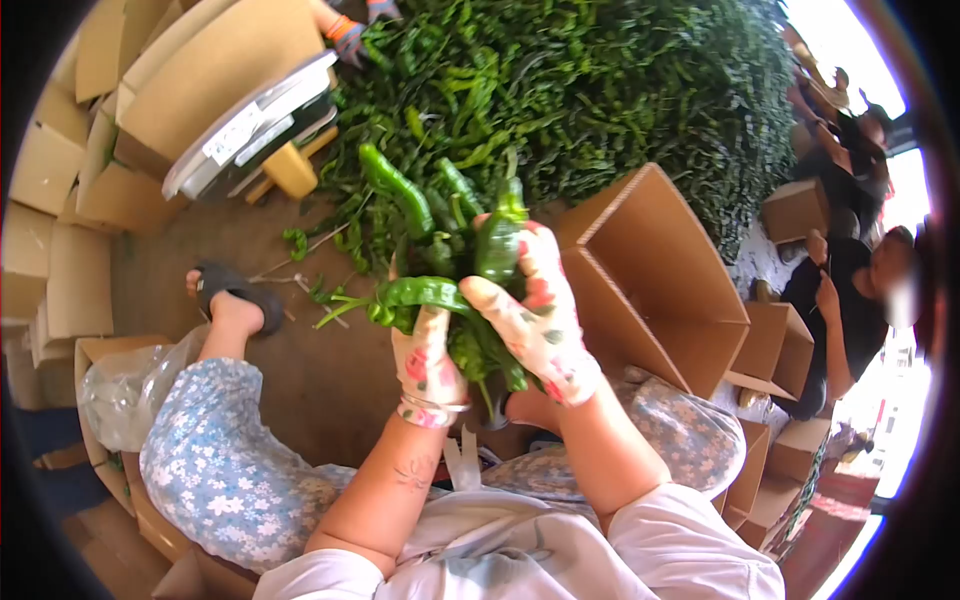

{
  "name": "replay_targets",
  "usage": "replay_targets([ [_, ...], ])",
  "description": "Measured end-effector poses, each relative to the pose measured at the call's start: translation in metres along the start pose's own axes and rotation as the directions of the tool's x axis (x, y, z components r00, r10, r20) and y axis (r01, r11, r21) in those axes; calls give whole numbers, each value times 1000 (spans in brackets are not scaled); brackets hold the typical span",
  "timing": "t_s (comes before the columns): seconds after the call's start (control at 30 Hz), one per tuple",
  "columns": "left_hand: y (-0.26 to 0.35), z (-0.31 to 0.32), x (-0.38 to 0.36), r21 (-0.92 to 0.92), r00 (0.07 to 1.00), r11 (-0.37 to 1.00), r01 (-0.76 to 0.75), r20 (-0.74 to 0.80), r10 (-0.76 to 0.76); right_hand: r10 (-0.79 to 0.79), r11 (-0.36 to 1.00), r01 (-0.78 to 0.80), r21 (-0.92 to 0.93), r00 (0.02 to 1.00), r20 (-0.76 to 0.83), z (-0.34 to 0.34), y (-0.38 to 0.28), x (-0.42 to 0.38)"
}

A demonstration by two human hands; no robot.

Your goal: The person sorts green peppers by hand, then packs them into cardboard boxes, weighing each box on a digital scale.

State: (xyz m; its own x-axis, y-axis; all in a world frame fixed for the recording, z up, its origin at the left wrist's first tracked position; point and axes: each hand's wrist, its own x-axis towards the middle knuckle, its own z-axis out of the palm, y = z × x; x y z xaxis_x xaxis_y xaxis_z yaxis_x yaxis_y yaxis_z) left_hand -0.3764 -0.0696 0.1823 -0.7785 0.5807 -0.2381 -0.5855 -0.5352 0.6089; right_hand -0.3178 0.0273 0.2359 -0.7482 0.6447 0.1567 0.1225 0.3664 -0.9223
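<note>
Both my hands wear white gloves with a pink and red floral print. Between them, in front of my body, they hold a bunch of green peppers (405, 190). My left hand (430, 350) is under and beside the bunch, its fingers partly hidden behind a curved pepper (430, 292). My right hand (535, 315) is wrapped round the right side, its thumb on the peppers, next to an upright thick pepper (498, 245). Some stems and peppers hang below the gloves. Beyond them lies a large pile of green peppers (560, 90).
An open cardboard box (665, 270) stands right of my hands. At the upper left are a scale (250, 125), a large box (225, 70) and a person's gloved hand (347, 40). Other boxes (45, 240) line the left. A person in black (830, 310) sits at right.
</note>
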Motion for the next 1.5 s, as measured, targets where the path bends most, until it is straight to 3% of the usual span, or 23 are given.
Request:
replay_targets([
  [0.1, 6, 92, -23, -119, 967, 993, -2, 254, 33, -215, 966, 180, -186, 958, -191, -71, -60, -9],
  [0.2, -42, 154, -39, -237, 959, 965, 114, 281, -45, -40, 996, 62, 70, 961, -273, -128, -91, -12],
  [0.3, -65, 155, -31, 488, 950, 858, 162, 158, -269, 23, 997, -34, -69, 988, -154, -183, -81, 0],
  [0.33, -93, 142, -23, 18, 869, 924, 382, 334, -366, -7, 983, -15, -184, 993, -118, -201, -72, 5],
  [0.43, -91, 103, -44, 77, 931, 934, 348, 90, -354, -120, 927, 82, -367, 989, -81, -221, -70, 15],
  [0.5, -44, 81, -50, -6, 877, 894, 447, 201, -437, 15, 990, -38, -138, 986, -164, -193, -97, 16],
  [0.57, -21, 49, -53, 23, 901, 937, 349, 268, -342, -96, 990, 105, 97, 991, -96, -128, -132, 11],
  [0.63, 3, 27, -59, 225, 940, 942, 248, 177, -290, -196, 824, 25, 567, 950, 242, -61, -137, 15],
  [0.7, 24, 9, -67, 251, 966, 955, 159, 160, -202, -257, 870, -7, 493, 847, 465, 13, -153, 8],
  [0.8, 24, -24, -86, 456, 946, 833, 312, -74, -314, -96, 574, -574, 584, 661, 744, 122, -203, -17],
  [0.83, 19, -36, -91, 493, 946, 811, 316, -107, -305, -473, 630, -110, 769, 731, 492, 163, -221, -23],
  [0.87, 15, -49, -95, 547, 957, 787, 286, -116, -267, -795, 460, 365, 809, 575, 193, 205, -241, -28],
  [0.93, 2, -72, -96, 700, 978, 684, 203, -116, -172, -966, 166, 748, 643, 255, -48, 256, -284, -36],
  [1.03, -35, -116, -87, 959, 988, 245, -141, 119, 100, -914, 385, 841, 380, 291, 283, 316, -331, -32],
  [1.1, -39, -151, -83, 947, 914, -40, -318, 318, 254, -912, 410, 864, 292, 381, 153, 344, -337, -24],
  [1.13, 28, -127, -102, 967, 930, -76, -245, 256, 265, -898, 439, 836, 330, 399, 184, 329, -338, -16],
  [1.17, 56, -111, -100, 739, 951, 658, -142, -82, 297, -832, 554, 724, 411, 461, 309, 300, -338, -7],
  [1.23, 94, -85, -72, 626, 886, 740, -247, -163, 433, -832, 550, 713, 436, 517, 203, 276, -284, 25],
  [1.27, 115, -65, -69, 251, 928, 929, -273, -185, 323, -828, 553, 739, 385, 538, 156, 255, -257, 37],
  [1.3, 100, -80, -53, 374, 929, 913, -160, -256, 268, -633, 738, 476, 478, 735, 244, 242, -211, 52],
  [1.37, 61, -109, -20, 404, 897, 914, -26, -395, 200, -235, 947, 130, 294, 903, 360, 194, -112, 83],
  [1.43, 36, -135, -1, 398, 802, 889, 229, -595, 59, -189, 955, 230, -186, 958, 214, 141, 7, 95],
  [1.5, -12, -211, 4, 570, 800, 733, 372, -597, 59, 154, 832, 56, -552, 932, 327, 101, 106, 45],
])
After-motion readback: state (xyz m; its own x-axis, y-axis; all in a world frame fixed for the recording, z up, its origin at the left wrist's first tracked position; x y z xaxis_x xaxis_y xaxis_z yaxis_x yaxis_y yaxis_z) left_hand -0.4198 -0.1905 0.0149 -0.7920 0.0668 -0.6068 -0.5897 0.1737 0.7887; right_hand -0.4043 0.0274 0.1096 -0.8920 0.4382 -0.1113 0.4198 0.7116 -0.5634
